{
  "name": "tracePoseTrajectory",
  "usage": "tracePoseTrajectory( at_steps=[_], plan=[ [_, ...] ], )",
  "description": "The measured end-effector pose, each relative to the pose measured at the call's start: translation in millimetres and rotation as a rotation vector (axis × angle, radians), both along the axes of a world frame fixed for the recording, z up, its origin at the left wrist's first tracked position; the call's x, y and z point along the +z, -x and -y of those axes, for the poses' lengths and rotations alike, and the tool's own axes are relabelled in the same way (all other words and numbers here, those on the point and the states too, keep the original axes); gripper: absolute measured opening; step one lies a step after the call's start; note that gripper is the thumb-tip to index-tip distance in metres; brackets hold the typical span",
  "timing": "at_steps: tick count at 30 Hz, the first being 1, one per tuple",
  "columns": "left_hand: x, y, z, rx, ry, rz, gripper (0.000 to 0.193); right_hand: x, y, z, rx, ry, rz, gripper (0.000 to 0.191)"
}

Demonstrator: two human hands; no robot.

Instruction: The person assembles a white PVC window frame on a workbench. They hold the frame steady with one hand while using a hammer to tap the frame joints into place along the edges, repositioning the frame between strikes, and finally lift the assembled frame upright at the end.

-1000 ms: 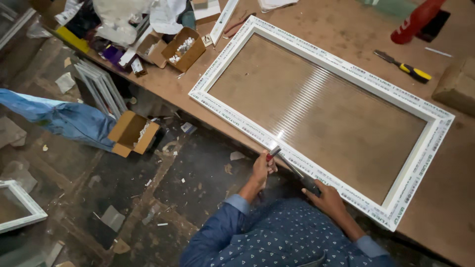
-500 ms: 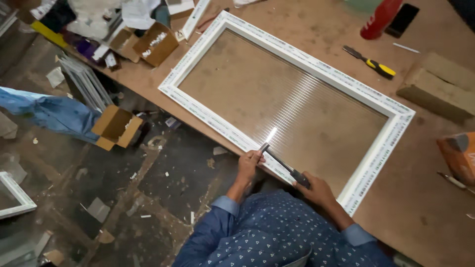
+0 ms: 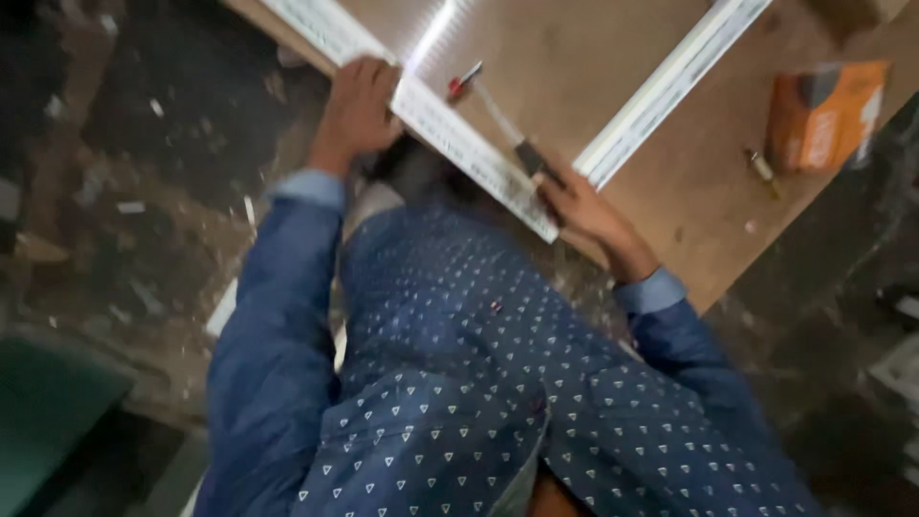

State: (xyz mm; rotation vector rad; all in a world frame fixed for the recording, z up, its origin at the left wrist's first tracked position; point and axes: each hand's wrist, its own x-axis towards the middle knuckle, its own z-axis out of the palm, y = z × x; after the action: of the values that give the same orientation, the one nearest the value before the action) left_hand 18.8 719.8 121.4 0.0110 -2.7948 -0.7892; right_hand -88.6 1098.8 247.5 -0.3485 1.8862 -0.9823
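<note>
A white plastic window frame [image 3: 479, 158] with a ribbed glass pane lies flat on a brown wooden table [image 3: 689, 201]; only its near corner shows. My left hand [image 3: 359, 110] grips the near rail of the frame from the table's edge. My right hand [image 3: 579, 206] holds the dark handle of a long thin tool [image 3: 498, 110] with a red tip, laid slanting across the rail and pane. Both arms wear blue patterned sleeves. The picture is blurred.
An orange cardboard box [image 3: 823, 110] stands on the table at the right, with a small screw-like piece [image 3: 763, 168] beside it. Below the table edge is a dark floor [image 3: 144, 211] strewn with scraps. A green object [image 3: 48, 412] sits at the lower left.
The view has swung down and closer, so most of the frame and the table's far end have left the picture. Both hands stay on the near rail and the tool.
</note>
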Motion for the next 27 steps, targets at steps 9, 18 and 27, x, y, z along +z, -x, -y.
tracePoseTrajectory(
  at_steps=[9,18,27],
  plan=[
    [-2,65,24,-0.297,0.200,-0.128,0.093,32,0,38,-0.130,-0.105,-0.021,0.058],
    [-32,99,50,-0.413,0.206,-0.321,0.083,49,-29,86,-0.021,-0.382,-0.012,0.065],
    [-46,96,71,-0.421,0.168,-0.361,0.095,72,-61,133,0.200,-0.051,-0.726,0.057]
  ],
)
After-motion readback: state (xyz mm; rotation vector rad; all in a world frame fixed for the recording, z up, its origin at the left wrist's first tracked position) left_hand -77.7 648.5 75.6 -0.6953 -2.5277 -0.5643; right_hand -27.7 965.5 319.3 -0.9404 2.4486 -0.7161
